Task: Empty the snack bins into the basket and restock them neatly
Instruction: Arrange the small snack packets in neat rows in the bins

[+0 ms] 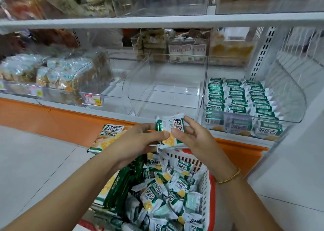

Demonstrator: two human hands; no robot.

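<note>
my left hand and right hand both pinch a few snack packets, upright, above the far edge of the basket. the empty bin lies straight ahead at the front edge of the shelf, equally near either hand.

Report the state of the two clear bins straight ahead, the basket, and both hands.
Middle bin: empty.
Right bin: stocked with packets in neat rows.
Basket: holds a loose heap of packets.
Held packets: small stack, above the basket.
Left hand: grips the stack.
Right hand: pinches the same stack.
</note>
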